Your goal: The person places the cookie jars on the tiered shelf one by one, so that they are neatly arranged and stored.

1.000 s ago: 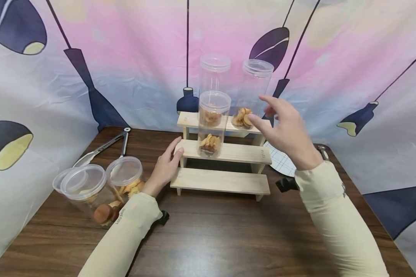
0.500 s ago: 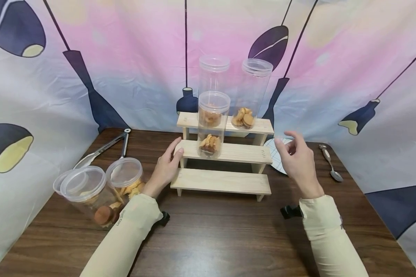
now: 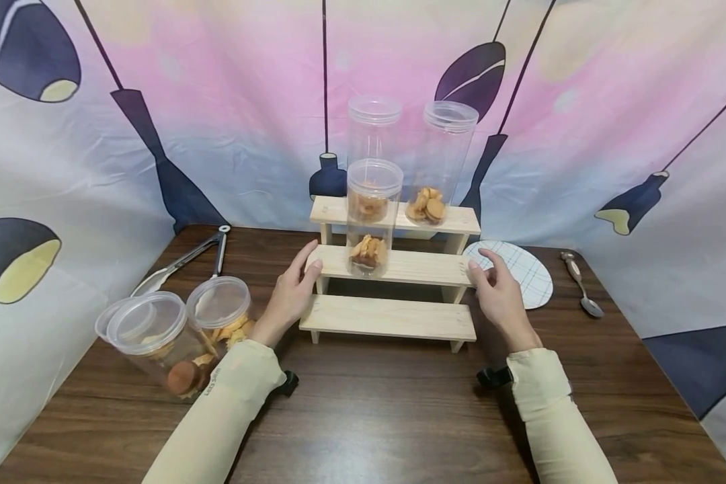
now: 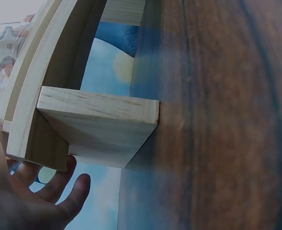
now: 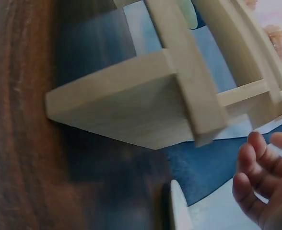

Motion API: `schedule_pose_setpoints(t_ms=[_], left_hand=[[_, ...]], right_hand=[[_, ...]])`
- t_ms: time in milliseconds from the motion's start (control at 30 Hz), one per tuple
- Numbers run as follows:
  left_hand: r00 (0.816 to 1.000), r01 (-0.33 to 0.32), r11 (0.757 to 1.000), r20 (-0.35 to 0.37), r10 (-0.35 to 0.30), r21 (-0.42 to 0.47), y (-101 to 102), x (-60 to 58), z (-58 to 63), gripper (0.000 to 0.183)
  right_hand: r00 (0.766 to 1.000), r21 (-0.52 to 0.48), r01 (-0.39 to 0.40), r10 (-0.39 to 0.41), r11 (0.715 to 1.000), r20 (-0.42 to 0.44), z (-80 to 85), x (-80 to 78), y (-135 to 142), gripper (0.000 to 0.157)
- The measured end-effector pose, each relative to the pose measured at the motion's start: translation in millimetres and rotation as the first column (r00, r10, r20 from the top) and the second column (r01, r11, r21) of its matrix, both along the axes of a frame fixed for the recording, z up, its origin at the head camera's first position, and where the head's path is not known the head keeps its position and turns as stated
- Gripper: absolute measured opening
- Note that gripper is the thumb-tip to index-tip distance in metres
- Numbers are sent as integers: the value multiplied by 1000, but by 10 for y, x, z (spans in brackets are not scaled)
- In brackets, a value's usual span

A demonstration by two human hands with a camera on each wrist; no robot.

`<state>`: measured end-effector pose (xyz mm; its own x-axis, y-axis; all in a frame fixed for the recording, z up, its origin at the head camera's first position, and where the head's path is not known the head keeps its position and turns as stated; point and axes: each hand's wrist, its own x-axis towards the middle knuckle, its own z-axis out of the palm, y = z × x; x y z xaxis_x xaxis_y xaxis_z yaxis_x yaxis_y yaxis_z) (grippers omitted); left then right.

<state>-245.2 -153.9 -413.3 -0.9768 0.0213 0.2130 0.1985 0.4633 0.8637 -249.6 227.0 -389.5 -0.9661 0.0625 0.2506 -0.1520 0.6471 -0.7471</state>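
A three-step wooden display stand (image 3: 393,316) occupies the middle of the table. My left hand (image 3: 290,286) holds the left end of its middle step, thumb on top; in the left wrist view, the step ends partly hide the fingers (image 4: 59,187). At the step's right end, my right hand (image 3: 499,296) has its thumb by the edge; its fingers (image 5: 256,167) are loosely bent and apart from the wood in the right wrist view. A clear lidded jar (image 3: 372,222) of biscuits stands on the middle step. Two taller ones, a left jar (image 3: 375,117) and a right jar (image 3: 438,168), stand on the top step.
Several lidded biscuit jars (image 3: 151,329) cluster at left, with metal tongs (image 3: 187,255) behind them. A checked white plate (image 3: 526,275) lies right of the stand, and a spoon (image 3: 583,289) lies farther right. A printed cloth (image 3: 248,134) hangs behind the table (image 3: 363,417).
My right hand has come down from beside the top-right jar, then moved left to the middle step's right end. The left hand has stayed at the left end.
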Motion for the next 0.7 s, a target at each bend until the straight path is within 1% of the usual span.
schedule_pose_setpoints(t_ms=[100, 200, 400, 533, 700], left_hand=[[1000, -3, 1000, -2, 3, -1, 6, -1, 0, 53], [1000, -6, 1000, -4, 6, -3, 10, -1, 0, 54], [1000, -8, 1000, 6, 8, -9, -2, 9, 6, 55], [1000, -5, 1000, 14, 5, -6, 5, 20, 9, 55], [1000, -3, 1000, 9, 3, -13, 6, 13, 35, 55]], right_hand=[[999, -35, -36, 36, 999, 2, -55, -21, -11, 60], [998, -67, -55, 56, 996, 9, -113, -36, -26, 59], [995, -146, -92, 95, 985, 14, -168, -34, -88, 59], [996, -153, -92, 94, 984, 3, -213, -36, -97, 57], [995, -167, -95, 97, 981, 9, -219, -39, -89, 56]])
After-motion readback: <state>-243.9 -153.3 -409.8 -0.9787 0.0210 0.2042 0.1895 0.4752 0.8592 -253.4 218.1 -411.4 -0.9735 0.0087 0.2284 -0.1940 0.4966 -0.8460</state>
